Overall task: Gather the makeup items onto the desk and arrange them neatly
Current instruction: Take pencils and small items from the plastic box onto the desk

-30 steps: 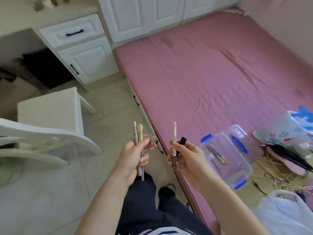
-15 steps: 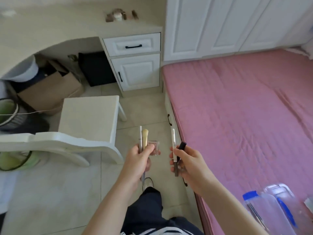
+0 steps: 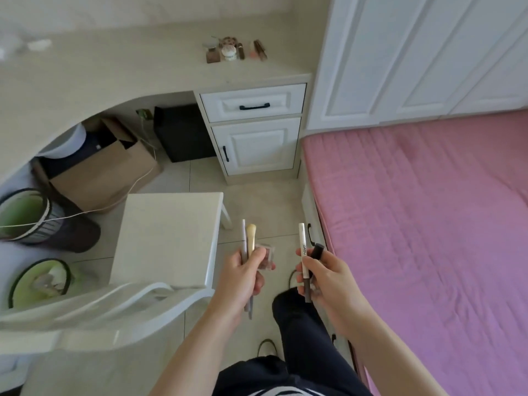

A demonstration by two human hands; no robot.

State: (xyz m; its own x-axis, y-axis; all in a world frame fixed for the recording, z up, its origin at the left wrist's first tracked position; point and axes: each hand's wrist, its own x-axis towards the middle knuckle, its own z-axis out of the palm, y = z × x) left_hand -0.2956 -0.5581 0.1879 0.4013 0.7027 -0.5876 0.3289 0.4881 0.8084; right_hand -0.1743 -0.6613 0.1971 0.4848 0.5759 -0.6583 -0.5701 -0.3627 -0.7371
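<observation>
My left hand [image 3: 243,274] grips a cream-tipped makeup brush [image 3: 251,237], a thin white pencil [image 3: 243,232] and a small clear blush compact [image 3: 266,257]. My right hand [image 3: 325,277] holds a white makeup pen [image 3: 303,247] and a black tube [image 3: 316,251], both pointing up. Both hands hover above the tiled floor, between the white chair and the pink bed. The beige desk [image 3: 128,67] lies ahead, and a small cluster of makeup items [image 3: 233,51] stands at its far right end.
A white chair [image 3: 165,238] stands just left of my hands. White drawers [image 3: 254,130] sit under the desk's right end, beside a white wardrobe [image 3: 414,52]. The pink bed [image 3: 423,224] fills the right. Bins [image 3: 25,215] and a cardboard box [image 3: 105,172] sit under the desk.
The view has swung left from the bed and its plastic boxes toward the desk, which now shows with makeup on it. Both hands keep the same items in the same grip.
</observation>
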